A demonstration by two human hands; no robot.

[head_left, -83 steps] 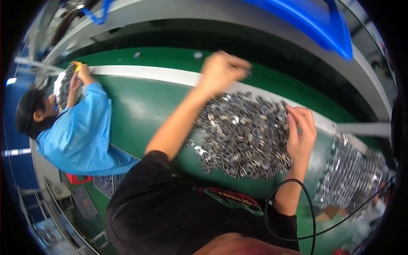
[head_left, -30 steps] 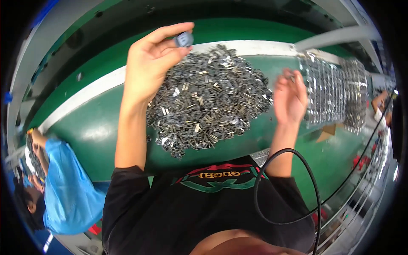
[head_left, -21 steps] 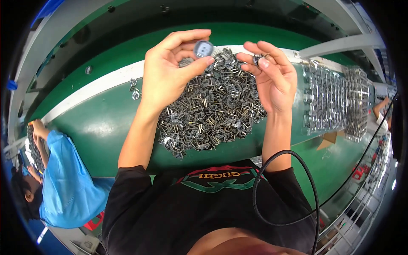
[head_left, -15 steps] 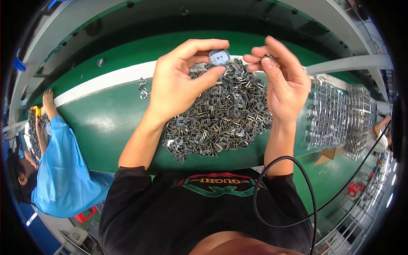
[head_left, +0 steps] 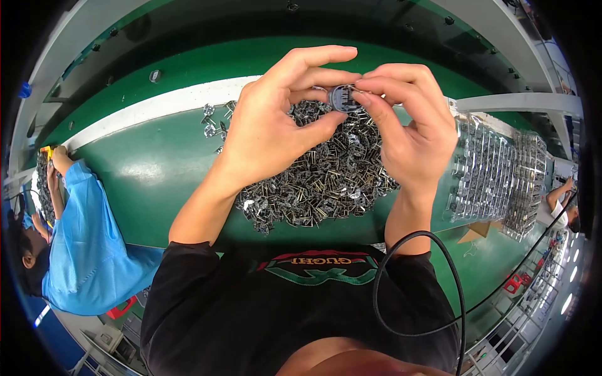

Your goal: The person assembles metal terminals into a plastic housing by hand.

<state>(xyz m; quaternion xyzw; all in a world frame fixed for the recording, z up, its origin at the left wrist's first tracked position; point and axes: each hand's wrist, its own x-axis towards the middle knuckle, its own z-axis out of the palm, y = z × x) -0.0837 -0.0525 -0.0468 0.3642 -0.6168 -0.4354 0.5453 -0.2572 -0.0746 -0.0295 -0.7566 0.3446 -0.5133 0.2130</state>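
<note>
Above the heap, my left hand (head_left: 266, 122) holds a small round grey plastic housing (head_left: 338, 99) by its edge, between thumb and fingers, its open face showing. My right hand (head_left: 414, 128) is closed in a pinch at the right side of that housing. A small dark part with pins (head_left: 353, 100) sits at its fingertips, touching the housing; the fingers partly hide it, so I cannot tell how deep it sits. Below both hands spreads a heap of small dark parts with metal pins (head_left: 307, 197) on the green table (head_left: 150, 175).
Clear plastic trays (head_left: 486, 172) stand stacked at the right end of the table. A few loose parts (head_left: 213, 130) lie left of the heap. A white strip (head_left: 144, 116) runs behind it. A black cable (head_left: 461, 294) loops by my right arm. A person in blue (head_left: 94, 244) works at left.
My right hand has moved left with the small dark part, from apart to touching the housing. The left hand has shifted slightly right, and the housing has turned a little.
</note>
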